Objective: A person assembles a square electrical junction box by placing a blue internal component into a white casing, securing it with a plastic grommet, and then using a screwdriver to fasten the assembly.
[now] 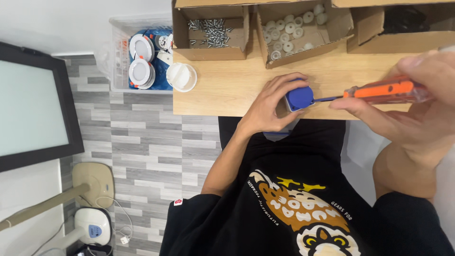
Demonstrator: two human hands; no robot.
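My left hand [271, 105] grips a small blue round part [300, 97] at the near edge of the wooden table [222, 90]. My right hand [417, 99] holds an orange-handled screwdriver [384, 90]. The screwdriver's dark tip touches the side of the blue part. My fingers hide most of the part's white body.
Cardboard boxes line the table's back: one with screws [211, 32], one with white round caps [291, 31], one with dark parts [407, 21]. A white round lid [181, 77] lies at the table's left corner. A clear bin of round fittings [140, 57] stands beside it. A dark-framed screen [33, 106] is at left.
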